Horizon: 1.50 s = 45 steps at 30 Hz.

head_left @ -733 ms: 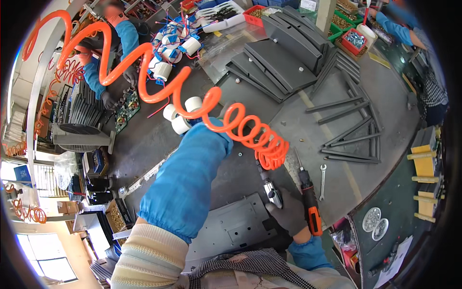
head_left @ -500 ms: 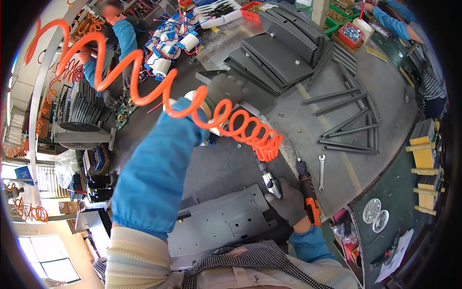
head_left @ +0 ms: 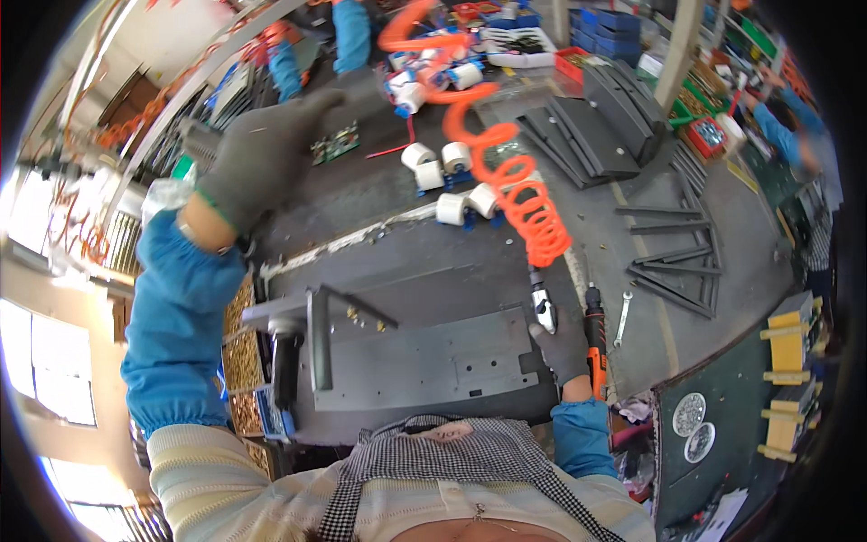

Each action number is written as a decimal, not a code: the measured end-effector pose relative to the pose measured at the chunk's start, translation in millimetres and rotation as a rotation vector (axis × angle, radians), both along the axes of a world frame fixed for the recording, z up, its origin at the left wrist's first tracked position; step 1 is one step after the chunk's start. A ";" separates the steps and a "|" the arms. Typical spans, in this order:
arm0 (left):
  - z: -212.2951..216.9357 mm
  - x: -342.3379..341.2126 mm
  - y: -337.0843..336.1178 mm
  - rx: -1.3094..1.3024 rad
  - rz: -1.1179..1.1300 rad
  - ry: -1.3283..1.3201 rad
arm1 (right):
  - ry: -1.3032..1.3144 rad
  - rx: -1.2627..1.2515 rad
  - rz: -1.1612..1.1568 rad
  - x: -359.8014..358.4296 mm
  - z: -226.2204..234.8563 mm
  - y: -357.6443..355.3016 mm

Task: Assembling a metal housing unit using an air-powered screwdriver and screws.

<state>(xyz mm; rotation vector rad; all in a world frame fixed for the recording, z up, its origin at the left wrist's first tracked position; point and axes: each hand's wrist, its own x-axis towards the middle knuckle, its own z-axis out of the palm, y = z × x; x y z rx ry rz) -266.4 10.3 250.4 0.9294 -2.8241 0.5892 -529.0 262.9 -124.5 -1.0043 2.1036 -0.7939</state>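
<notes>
Right now, your right hand (head_left: 563, 350) is curled around the silver tool (head_left: 544, 311), near the flat grey panel (head_left: 424, 361) on the counter (head_left: 470, 253); your left hand (head_left: 264, 161), gloved, hangs raised, its blurred grip impossible to tell.

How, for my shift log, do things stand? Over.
Left hand raised; right hand holding silver tool; gray panel flat; dark bar over its left end.

Silver tool (head_left: 544, 310) — gripped, near grey plate (head_left: 420, 363)
</notes>
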 end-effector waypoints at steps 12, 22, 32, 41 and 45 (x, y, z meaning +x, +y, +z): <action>-27.6 240.7 272.9 -0.220 0.476 1.377 | 0.002 -0.200 0.073 10.7 -18.4 1.2; -120.5 197.1 346.5 0.052 -0.029 1.022 | 0.173 -0.106 0.098 24.7 -15.2 4.3; -86.3 97.1 318.9 0.128 -0.352 0.555 | 0.296 -0.087 0.072 31.1 -10.3 16.6; -106.7 35.9 273.7 0.097 -0.249 0.530 | 0.333 0.067 0.079 34.4 -11.6 8.5; -162.8 18.4 241.0 -0.008 -0.142 0.449 | 0.310 -0.113 0.047 38.3 -8.0 16.8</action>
